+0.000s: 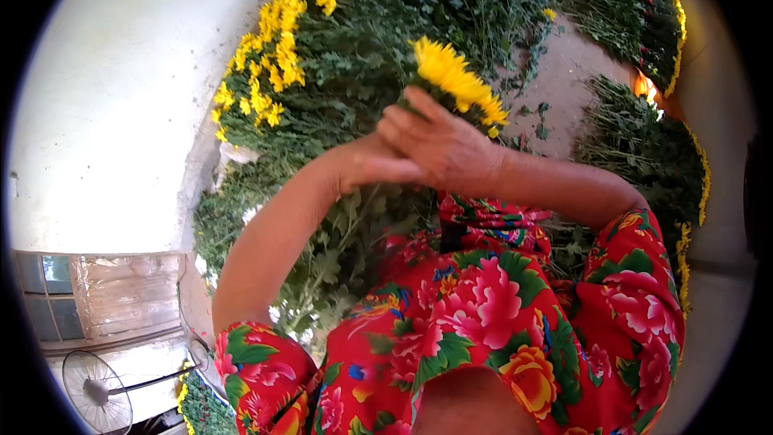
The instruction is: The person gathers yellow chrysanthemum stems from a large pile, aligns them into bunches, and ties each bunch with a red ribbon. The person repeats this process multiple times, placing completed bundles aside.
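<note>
A bunch of yellow chrysanthemums (pixel 459 81) is held in front of me, its heads towards the upper right. My right hand (pixel 444 142) curls round it just below the flower heads. Crossing beneath the right hand is my left hand (pixel 383 160), with its fingers mostly hidden; its grip cannot be made out. Leafy green stems (pixel 338 241) show below my left forearm, partly blurred.
A large heap of cut chrysanthemums (pixel 356 66) lies beyond my hands against the pale wall (pixel 121 103). More flower bundles (pixel 640 151) lie along the right side. Scattered leaves lie on the floor (pixel 552 90). A fan (pixel 96 393) stands at the lower left.
</note>
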{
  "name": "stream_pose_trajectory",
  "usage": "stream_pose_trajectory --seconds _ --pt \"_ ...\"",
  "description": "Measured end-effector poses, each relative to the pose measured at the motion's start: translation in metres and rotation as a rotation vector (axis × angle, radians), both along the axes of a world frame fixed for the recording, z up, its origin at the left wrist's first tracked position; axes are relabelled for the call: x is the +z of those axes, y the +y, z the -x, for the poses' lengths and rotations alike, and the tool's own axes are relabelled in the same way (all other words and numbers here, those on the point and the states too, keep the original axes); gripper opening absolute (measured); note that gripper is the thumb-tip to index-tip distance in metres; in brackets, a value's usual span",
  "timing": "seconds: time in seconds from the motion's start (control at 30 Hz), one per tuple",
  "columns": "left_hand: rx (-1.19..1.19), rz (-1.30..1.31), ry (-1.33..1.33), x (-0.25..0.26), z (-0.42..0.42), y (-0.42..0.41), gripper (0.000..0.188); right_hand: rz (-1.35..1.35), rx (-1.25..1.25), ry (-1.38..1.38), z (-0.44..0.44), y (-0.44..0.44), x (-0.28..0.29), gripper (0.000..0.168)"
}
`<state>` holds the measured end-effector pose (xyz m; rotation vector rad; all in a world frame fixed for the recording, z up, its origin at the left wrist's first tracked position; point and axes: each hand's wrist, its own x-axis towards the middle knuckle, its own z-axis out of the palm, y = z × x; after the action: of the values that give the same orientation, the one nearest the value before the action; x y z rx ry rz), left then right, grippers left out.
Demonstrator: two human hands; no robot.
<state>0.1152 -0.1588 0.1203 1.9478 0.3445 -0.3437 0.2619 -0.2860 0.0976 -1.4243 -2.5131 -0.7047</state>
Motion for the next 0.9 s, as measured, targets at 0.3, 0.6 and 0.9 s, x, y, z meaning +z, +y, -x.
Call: stream_pose_trajectory --seconds 0.3,0.6,0.9 --pt "0.283 -0.609 -0.041 0.002 0.017 0.01 0.117 0.194 -0.154 0.14 -0.079 -0.002 -0.069 0.058" --pt "0.369 -0.812 0.4 -0.071 0.007 -0.052 0.081 0.222 -0.16 0.165 -0.081 0.011 -0.091 0.066" --pt "0.394 -0.875 0.288 -0.114 0.009 -0.053 0.058 0.178 -0.156 0.334 -0.102 -0.03 -0.084 0.081"
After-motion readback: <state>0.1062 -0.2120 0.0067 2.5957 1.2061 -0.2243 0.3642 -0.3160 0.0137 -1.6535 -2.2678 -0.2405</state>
